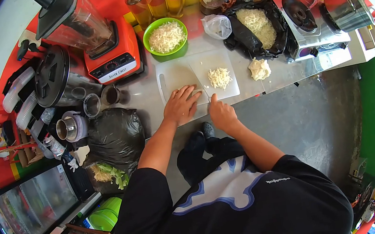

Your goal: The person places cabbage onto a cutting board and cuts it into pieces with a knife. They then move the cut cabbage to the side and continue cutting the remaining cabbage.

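A white cutting board [176, 77] lies at the counter's front edge. My left hand [182, 104] rests on its lower left part, palm down with fingers spread; whether anything lies beneath it is hidden. My right hand [222, 113] is closed around the handle of a knife [200, 82], whose blade slants up and left across the board. Just right of the blade sits a small heap of pale shreds [219, 78]. Beyond the board, a green bowl [168, 56] holds more pale shreds [167, 37]. A pale, uneven lump [259, 68] sits right of the board.
A black plastic bag [240, 41] with pale shreds stands behind the lump, beside a stove [316, 39]. A red blender [113, 55] and pump bottles [156, 3] stand at the back. Left are a glass jar [111, 95] and a full black bag [115, 137].
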{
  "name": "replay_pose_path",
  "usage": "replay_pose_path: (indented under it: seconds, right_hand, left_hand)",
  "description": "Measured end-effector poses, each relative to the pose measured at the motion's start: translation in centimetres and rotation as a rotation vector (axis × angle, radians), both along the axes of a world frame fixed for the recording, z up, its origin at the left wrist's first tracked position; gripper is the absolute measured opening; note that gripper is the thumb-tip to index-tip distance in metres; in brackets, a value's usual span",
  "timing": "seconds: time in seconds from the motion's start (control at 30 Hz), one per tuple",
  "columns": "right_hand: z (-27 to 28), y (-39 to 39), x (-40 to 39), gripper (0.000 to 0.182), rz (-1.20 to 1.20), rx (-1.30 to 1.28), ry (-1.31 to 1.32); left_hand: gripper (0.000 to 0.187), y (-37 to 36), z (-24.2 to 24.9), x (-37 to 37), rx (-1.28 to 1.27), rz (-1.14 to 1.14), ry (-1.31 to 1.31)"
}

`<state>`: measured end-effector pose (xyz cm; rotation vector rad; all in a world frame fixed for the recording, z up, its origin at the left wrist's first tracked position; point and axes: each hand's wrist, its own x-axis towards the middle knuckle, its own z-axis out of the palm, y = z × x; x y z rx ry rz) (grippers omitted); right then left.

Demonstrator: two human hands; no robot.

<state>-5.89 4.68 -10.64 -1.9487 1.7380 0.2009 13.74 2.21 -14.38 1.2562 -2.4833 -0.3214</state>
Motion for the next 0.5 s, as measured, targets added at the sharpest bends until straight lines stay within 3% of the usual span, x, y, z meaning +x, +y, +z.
replay_pose_path:
  seconds: [0.2, 0.43, 0.5]
  right_hand:
    - [-0.2, -1.9, 0.1, 0.038, 0.008, -0.006, -0.032]
    - [-0.8, 0.0, -0.1, 0.032, 0.020, -0.024, 0.008]
    - [-0.9, -0.9, 0.0, 0.033, -0.022, -0.031, -0.092]
  left_hand:
    - [0.047, 0.2, -0.1, 0.0, -0.013, 0.014, -0.001]
    - [0.046, 0.1, -0.5, 0.1, -0.005, 0.020, -0.010]
    - [0.045, 0.0, -0.6, 0.2, -0.012, 0.019, -0.010]
